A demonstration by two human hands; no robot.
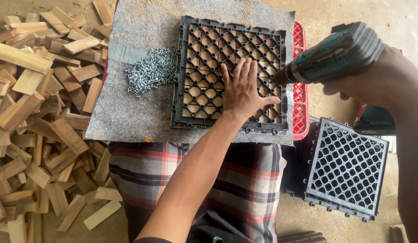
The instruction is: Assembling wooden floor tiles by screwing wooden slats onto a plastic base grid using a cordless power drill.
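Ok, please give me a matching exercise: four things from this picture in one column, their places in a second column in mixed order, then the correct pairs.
1. pile of screws
2. wood pieces
3. left hand
4. cordless drill

A. in the right hand
B. flat on the plastic grid tile
C. heaped on the floor, far left
D. on the grey mat, left of the tile

Pairs: 1-D, 2-C, 3-B, 4-A

Bare dusty concrete floor (pixel 344 11), soft daylight; heap of cut wooden offcuts (pixel 33 112) spread at left

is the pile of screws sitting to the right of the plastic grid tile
No, the pile of screws lies on the grey felt mat left of the plastic grid tile.
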